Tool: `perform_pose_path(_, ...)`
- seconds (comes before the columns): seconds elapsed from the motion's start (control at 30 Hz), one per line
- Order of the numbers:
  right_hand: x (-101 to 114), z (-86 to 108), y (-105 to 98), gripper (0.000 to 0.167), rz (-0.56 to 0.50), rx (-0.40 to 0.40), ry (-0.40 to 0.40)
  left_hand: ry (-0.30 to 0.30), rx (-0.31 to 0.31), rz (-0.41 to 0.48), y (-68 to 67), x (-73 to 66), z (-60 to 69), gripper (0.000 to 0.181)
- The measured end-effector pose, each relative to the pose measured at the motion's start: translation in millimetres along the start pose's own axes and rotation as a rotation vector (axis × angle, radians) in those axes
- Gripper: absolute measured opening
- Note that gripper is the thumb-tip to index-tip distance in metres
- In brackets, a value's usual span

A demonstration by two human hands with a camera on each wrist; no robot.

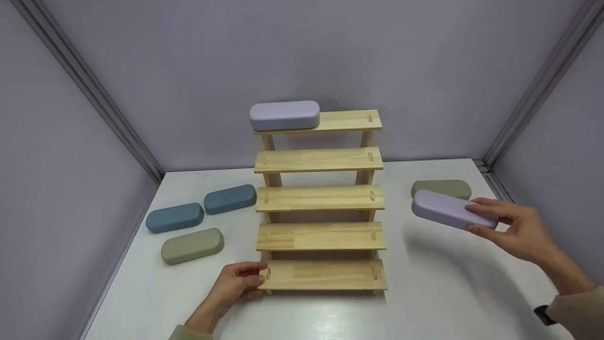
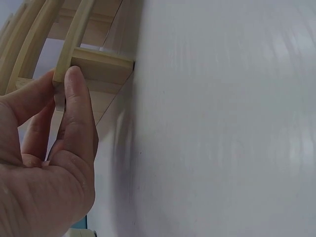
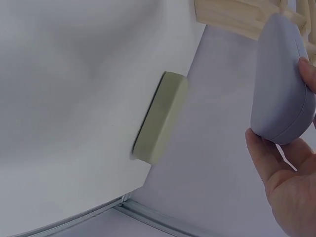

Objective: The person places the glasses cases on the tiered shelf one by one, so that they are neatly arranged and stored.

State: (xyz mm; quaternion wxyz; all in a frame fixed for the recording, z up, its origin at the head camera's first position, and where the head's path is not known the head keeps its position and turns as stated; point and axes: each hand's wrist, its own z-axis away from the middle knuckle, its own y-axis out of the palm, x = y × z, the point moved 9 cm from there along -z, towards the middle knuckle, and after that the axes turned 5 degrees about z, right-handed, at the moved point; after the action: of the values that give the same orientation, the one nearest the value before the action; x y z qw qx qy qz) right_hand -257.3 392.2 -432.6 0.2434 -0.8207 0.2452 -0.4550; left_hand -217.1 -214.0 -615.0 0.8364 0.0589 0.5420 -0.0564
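Note:
A lavender glasses case (image 1: 441,208) is held in the air by my right hand (image 1: 524,231), thumb and fingers gripping its right end. The right wrist view shows the same case (image 3: 279,81) tilted, with a seam along its side. On the left, my left hand (image 1: 233,283) pinches the left end of the lowest step of a five-tier wooden stand (image 1: 325,276). In the left wrist view, thumb and fingers meet around that board's end (image 2: 66,61). A second lavender case (image 1: 285,115) lies on the left part of the top step.
Two blue cases (image 1: 175,217) and an olive green case (image 1: 193,246) lie on the white table (image 1: 325,316) left of the stand. Another green case (image 1: 448,188) lies at the back right, partly behind the held one. Grey walls (image 1: 325,56) enclose the back and sides.

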Motion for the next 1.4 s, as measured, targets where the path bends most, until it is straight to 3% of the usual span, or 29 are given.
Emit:
perform_pose_path(0.23, 21, -14.3, -4, 0.055, -0.032, -0.025, -0.073, -0.01, -0.004, -0.003, -1.2, 2.1, 0.0, 0.049)
perform_pose_path(0.67, 51, -45.6, -16, 0.055, -0.077, -0.052, -0.1, 0.006, 0.003, 0.001, 0.6, -1.6, 1.0, 0.049)
perform_pose_path(1.03, 77, -90.2, -21, 0.053, -0.092, -0.057, -0.164, 0.006, -0.002, -0.007, -0.3, -1.3, 0.2, 0.046)
perform_pose_path(1.4, 94, -130.0, -18, 0.05, -0.111, -0.042, -0.152, 0.0, -0.007, -0.004, -0.3, -1.7, 1.5, 0.047)
